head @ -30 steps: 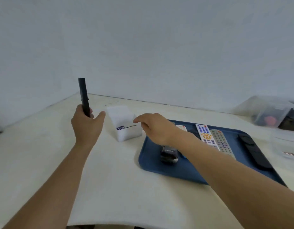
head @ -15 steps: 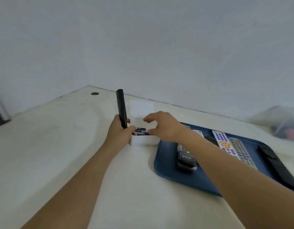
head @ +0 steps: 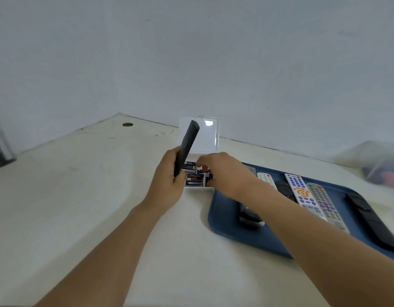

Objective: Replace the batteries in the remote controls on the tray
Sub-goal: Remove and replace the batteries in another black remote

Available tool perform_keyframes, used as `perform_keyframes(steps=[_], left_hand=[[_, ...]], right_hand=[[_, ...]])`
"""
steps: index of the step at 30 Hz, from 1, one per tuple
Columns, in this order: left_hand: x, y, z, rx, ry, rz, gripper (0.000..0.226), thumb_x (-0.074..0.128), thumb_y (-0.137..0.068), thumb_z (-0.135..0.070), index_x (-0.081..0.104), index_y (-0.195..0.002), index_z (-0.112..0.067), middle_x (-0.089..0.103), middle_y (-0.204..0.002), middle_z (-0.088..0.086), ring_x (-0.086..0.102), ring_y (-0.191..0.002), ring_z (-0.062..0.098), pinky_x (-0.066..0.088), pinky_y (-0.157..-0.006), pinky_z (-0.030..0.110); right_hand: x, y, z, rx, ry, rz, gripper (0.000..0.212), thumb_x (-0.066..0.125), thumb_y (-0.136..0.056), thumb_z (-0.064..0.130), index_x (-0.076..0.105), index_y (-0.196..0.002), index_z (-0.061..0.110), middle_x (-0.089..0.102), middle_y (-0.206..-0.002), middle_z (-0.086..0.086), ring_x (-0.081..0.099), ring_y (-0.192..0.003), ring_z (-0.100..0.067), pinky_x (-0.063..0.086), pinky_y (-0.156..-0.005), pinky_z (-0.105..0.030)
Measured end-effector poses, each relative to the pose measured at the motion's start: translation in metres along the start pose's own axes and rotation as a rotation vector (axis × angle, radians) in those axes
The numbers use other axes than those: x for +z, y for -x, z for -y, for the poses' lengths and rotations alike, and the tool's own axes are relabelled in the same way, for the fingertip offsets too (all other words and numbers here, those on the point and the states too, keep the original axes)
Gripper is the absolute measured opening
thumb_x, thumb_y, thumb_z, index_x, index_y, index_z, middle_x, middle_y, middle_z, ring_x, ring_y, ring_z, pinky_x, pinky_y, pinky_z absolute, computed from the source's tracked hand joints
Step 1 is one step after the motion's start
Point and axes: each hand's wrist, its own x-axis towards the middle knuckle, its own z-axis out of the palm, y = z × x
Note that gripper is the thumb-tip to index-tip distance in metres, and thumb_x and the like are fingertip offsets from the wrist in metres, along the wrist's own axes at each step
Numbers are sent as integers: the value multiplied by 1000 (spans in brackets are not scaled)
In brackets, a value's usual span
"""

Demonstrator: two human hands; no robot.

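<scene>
Head view shows your left hand (head: 167,185) closed around a slim black remote (head: 186,148), holding it nearly upright at the left edge of the small clear battery box (head: 197,173). Your right hand (head: 225,173) is curled over that box with its fingertips (head: 202,166) down among the batteries (head: 194,177); whether they have actually pinched one you cannot tell, since the hand hides the contact.

A second ago your right hand was still hovering short of the box and your left was well out to the side of it; now both have closed in on it, and the box lid (head: 205,136) stands open behind. That reads as the fetch-a-fresh-cell step for the remote you are holding, with the loading itself not yet done.

Right of the box, touching or nearly so, sits the blue tray (head: 222,222) on the counter (head: 80,196). On it lie the other remotes: a dark one (head: 249,218) nearest the box, then a white one (head: 266,179), a white one with coloured buttons (head: 302,194), a grey one (head: 324,204) and a long black one (head: 369,220) farthest out.
</scene>
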Motion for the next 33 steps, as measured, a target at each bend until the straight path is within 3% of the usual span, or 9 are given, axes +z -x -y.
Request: perform_keyframes(steps=[4,12,14,19,23,25,27,30,33], left_hand=[[5,2,-3,17,45,1,60,41,-82,2,45,-141,-14,56,-126,-1,53,-112,-2,41,-94,10],[6,2,-2,-51,46,-39,60,44,-86,14,47,-140,-11,54,-127,1,52,-106,-7,40,-89,6],[7,1,-1,-71,67,-39,59,43,-86,12,47,-140,-13,54,-127,1,52,-108,-7,42,-91,10],[9,0,-1,-113,107,-30,61,40,-81,-7,47,-140,-17,55,-126,-3,56,-111,5,47,-95,23],[10,0,-1,-113,119,-32,59,43,-87,4,46,-141,-18,55,-127,-4,58,-110,15,48,-94,24],[10,0,-1,-130,126,-38,60,44,-90,10,46,-142,-19,55,-124,-8,58,-108,10,47,-92,21],[10,-1,0,-156,150,-47,59,44,-91,12,47,-141,-19,54,-122,-17,56,-108,-5,44,-91,12],[9,-2,-2,-174,195,-54,60,44,-91,12,47,-139,-25,55,-123,-20,54,-112,-10,43,-94,12],[8,-2,2,-192,311,-30,62,47,-86,3,47,-138,-32,58,-137,-5,55,-128,10,44,-107,30]], right_hand=[[3,-6,3,26,133,-19,25,66,-87,7,61,-108,18,64,-99,-4,62,-82,-22,52,-66,-33],[7,-31,13,104,197,17,15,66,-90,13,68,-105,14,53,-79,-2,53,-75,-22,41,-63,-29],[8,-35,12,109,190,37,17,67,-90,16,69,-108,15,57,-84,-3,52,-76,-21,41,-64,-29],[7,-39,8,136,178,55,19,69,-89,18,72,-108,15,55,-84,-3,53,-73,-21,42,-65,-27],[7,-40,5,121,181,80,17,68,-90,18,72,-106,14,62,-88,-4,56,-75,-21,44,-65,-27],[8,-38,3,83,202,90,15,66,-91,17,72,-105,15,67,-94,-5,60,-78,-21,45,-65,-27],[8,-35,-1,23,208,81,14,64,-93,18,71,-105,17,69,-97,-5,64,-84,-23,44,-65,-28],[5,-28,-8,-43,106,26,18,62,-96,23,72,-111,21,72,-99,-4,64,-90,-24,48,-73,-31],[-3,-17,-14,-64,-156,-151,18,65,-95,23,76,-109,19,75,-93,-5,66,-84,-25,52,-78,-36]])
